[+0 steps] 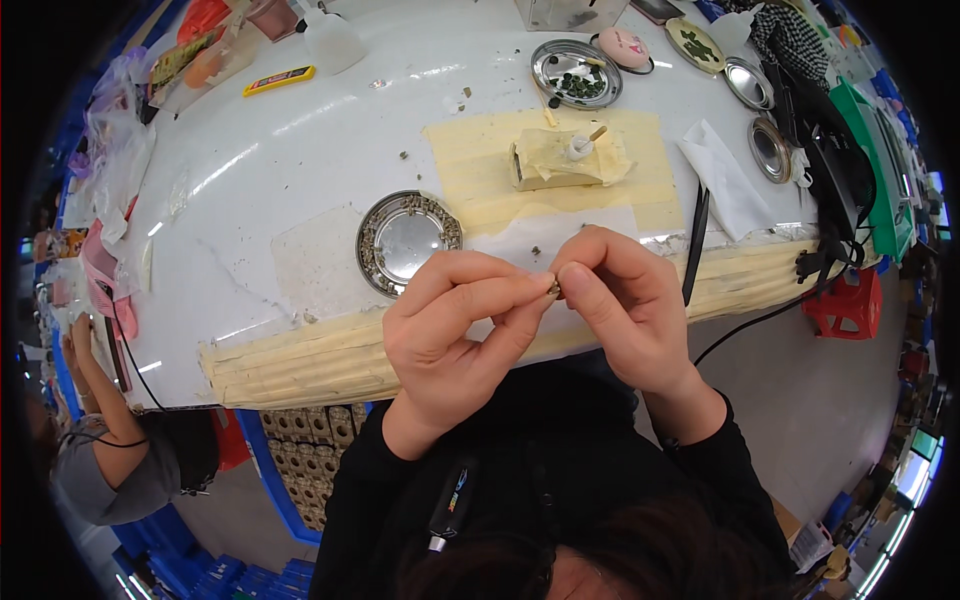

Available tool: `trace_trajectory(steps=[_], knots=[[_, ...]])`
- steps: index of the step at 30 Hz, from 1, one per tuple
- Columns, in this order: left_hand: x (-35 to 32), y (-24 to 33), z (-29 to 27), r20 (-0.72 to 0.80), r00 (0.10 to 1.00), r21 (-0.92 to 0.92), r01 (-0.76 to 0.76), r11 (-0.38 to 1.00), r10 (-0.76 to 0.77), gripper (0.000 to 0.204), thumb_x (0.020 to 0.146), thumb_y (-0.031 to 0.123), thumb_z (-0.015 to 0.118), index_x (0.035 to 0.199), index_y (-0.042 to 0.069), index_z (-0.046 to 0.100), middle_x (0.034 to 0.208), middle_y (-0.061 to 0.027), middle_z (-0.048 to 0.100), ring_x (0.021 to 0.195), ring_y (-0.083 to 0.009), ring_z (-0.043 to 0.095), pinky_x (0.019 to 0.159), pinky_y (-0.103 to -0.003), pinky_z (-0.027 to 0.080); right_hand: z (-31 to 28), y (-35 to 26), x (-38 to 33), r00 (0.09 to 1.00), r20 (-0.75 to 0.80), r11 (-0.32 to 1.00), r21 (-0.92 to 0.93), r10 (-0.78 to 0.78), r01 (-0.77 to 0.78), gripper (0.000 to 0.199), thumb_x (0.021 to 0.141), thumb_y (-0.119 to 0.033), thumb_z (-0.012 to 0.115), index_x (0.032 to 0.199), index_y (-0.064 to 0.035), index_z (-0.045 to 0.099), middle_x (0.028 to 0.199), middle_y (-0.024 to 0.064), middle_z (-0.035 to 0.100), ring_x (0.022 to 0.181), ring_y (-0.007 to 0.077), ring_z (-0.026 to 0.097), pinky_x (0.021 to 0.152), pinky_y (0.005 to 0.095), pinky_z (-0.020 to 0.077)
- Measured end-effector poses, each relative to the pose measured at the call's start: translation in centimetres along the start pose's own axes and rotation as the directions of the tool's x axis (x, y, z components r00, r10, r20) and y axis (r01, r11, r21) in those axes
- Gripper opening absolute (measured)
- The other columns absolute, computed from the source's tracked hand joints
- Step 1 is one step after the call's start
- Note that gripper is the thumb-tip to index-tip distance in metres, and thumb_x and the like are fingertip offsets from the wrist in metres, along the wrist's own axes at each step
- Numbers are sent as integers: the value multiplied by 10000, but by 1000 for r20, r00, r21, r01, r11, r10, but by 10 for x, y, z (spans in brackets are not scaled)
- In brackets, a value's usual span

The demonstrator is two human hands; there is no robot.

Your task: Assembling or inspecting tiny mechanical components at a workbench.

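- Pinching a tiny dark metal piece (553, 288) between them, both hands are meeting at the picture's centre: the left hand (455, 335) is pressing thumb and forefinger together on it from 9 o'clock, and the right hand (630, 305) is closing its fingertips on it from 3 o'clock.
- That small piece is sitting just above the near edge of the white glossy table (270, 190), over the strip of beige masking tape (290, 365) that is running along that edge; what kind of part it is cannot be told.
- At 10 o'clock of the hands, a round shiny metal dish ringed with small dark parts (408, 242) is lying on the table, near the left fingers.
- At 12 o'clock, a small block wrapped in beige tape with a white cap on top (568, 157) is resting on a taped patch.
- Further out at 12 o'clock, a round metal tin holding dark green pieces (577, 74) is standing well apart.
- At 2 o'clock, a folded white tissue (722, 175) is lying beside a black cable (695, 245).
- At 8 o'clock, another person in a grey top (110, 470) is standing by the table's end.
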State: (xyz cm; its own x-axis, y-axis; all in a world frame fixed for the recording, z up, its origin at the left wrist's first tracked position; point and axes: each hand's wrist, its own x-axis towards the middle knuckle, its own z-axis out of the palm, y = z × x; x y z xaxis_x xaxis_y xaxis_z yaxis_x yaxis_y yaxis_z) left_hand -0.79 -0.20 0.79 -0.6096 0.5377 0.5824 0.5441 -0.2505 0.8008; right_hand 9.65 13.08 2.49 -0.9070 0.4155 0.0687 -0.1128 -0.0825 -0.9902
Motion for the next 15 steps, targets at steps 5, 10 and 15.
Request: trace_trajectory(steps=[5,10,15], knots=[[-1,0,-1,-9,999,-44,34,998,-34,223,724,-93,761,921,6,729,861,-64,650,653,-102,603,548,-218,472,6,-2,-1,1000,4,995,98,31,-31,95,938,-68,602,910,22,618,808,40,624,773,96,572,699,244,458],[-1,3,6,-73,997,121,-31,992,40,238,714,-94,764,925,7,726,853,-66,652,660,-125,609,560,-231,482,3,2,3,881,-1,740,-543,-473,397,50,840,-7,687,871,9,650,776,81,619,695,166,580,629,273,462],[0,2,8,-66,990,235,-108,966,127,262,692,-105,761,923,10,723,834,-71,656,695,-158,621,579,-247,490,-1,4,6,835,58,629,-630,-547,455,55,847,-16,690,874,9,649,776,71,623,692,151,579,635,267,463]])
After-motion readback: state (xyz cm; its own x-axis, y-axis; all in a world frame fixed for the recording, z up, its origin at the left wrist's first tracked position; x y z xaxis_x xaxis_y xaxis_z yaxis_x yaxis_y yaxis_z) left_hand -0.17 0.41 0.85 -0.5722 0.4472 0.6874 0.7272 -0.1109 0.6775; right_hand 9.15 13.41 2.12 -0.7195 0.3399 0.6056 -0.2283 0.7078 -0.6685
